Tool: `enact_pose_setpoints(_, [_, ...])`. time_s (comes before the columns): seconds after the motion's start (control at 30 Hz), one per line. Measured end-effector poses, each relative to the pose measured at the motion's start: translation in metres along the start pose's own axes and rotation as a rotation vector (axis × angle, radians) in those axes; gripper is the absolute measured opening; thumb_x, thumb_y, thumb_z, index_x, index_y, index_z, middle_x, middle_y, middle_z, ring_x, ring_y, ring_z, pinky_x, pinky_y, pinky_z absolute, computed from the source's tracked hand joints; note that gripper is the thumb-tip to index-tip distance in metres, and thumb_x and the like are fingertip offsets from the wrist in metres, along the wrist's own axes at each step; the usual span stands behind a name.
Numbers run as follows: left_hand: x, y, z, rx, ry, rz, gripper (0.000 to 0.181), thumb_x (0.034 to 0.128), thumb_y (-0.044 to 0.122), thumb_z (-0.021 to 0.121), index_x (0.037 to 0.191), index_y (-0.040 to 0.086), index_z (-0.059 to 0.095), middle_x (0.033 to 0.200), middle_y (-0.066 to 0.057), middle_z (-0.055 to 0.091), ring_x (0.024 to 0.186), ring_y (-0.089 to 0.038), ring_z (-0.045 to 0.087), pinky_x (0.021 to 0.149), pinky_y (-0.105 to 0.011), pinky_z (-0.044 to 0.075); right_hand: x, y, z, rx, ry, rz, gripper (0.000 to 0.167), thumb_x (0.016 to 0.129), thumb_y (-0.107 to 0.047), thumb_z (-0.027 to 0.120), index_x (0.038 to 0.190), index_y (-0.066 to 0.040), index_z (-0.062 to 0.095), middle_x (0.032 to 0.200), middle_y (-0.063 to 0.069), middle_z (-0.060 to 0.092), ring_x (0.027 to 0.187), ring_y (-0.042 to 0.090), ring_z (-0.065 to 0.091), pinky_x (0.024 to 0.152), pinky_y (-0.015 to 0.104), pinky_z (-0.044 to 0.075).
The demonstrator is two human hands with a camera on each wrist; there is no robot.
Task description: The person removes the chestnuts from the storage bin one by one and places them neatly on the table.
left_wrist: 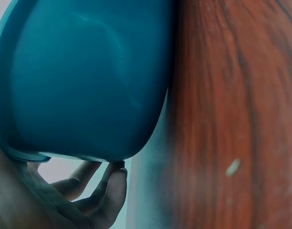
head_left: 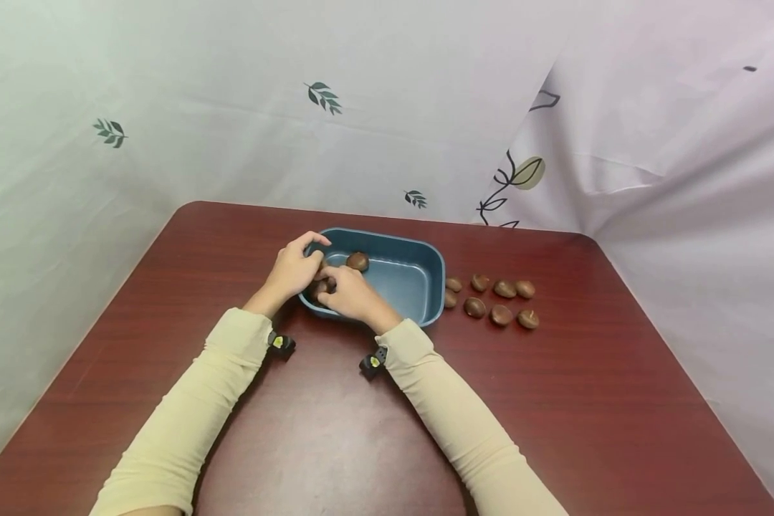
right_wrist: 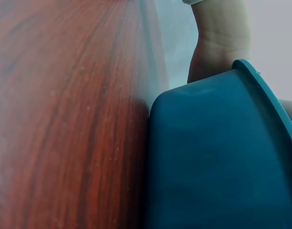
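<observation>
A blue rectangular box (head_left: 400, 240) stands on the table. At its left end, my left hand (head_left: 294, 266) grips the wall; the left wrist view shows bent fingers (left_wrist: 115, 191) against the outside. Inside the box's left part, my right hand (head_left: 351, 292) has bent fingers and thumb around a brown, rounded chestnut (head_left: 322, 287), partly hidden by the hand. Another chestnut (head_left: 357, 261) lies against the back wall. In the right wrist view the box's outer side (right_wrist: 217, 152) hides the right fingers.
Several more chestnuts (head_left: 501, 315) lie in two rough rows on the table just right of the box, the nearest touching or close to its wall. The dark red wooden table (head_left: 335, 444) ends at a pale patterned cloth (head_left: 245, 143) behind.
</observation>
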State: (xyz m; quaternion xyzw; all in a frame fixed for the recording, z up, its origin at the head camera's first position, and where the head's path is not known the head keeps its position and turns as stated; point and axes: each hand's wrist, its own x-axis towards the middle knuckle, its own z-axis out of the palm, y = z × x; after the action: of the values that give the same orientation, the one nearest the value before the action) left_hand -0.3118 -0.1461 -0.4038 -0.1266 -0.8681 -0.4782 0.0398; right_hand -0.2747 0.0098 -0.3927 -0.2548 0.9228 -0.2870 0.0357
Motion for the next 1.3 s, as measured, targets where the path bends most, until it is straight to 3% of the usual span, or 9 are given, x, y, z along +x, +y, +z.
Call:
enact_pose_setpoints(0.57, [0.0043, 0.0023, -0.0008, 0.002, 0.000, 0.011, 0.033, 0.0947, 0.015, 0.046, 0.122, 0.018, 0.063, 0.050, 0.000, 0.039, 0.042, -0.015, 0.028, 0.047, -0.033, 0.032, 0.0044, 0.0009, 0.0005, 0.033, 0.007, 0.015, 0.021, 0.089, -0.017, 0.073, 0.107, -0.010, 0.067, 0.095, 0.002, 0.070, 0.085, 0.013, 0.064, 0.075, 0.024, 0.048])
enact_pose_setpoints(0.77, [0.0044, 0.0025, -0.0018, 0.008, 0.002, 0.008, 0.033, 0.0942, 0.014, 0.046, 0.122, 0.017, 0.064, 0.049, 0.002, 0.038, 0.041, -0.015, 0.029, 0.049, -0.034, 0.033, 0.0057, 0.0015, -0.0001, 0.033, -0.006, -0.035, 0.024, 0.087, -0.016, 0.075, 0.109, -0.008, 0.069, 0.096, 0.004, 0.071, 0.089, 0.015, 0.066, 0.077, 0.022, 0.049])
enact_pose_setpoints(1.3, [0.0008, 0.0064, -0.0017, 0.005, -0.005, -0.007, 0.033, 0.0956, 0.014, 0.045, 0.124, 0.016, 0.063, 0.049, 0.001, 0.040, 0.040, -0.014, 0.030, 0.046, -0.032, 0.033, 0.0038, 0.0051, -0.0016, 0.052, 0.031, -0.105, 0.019, 0.086, -0.015, 0.076, 0.103, -0.008, 0.071, 0.085, 0.004, 0.071, 0.077, 0.013, 0.065, 0.069, 0.020, 0.047])
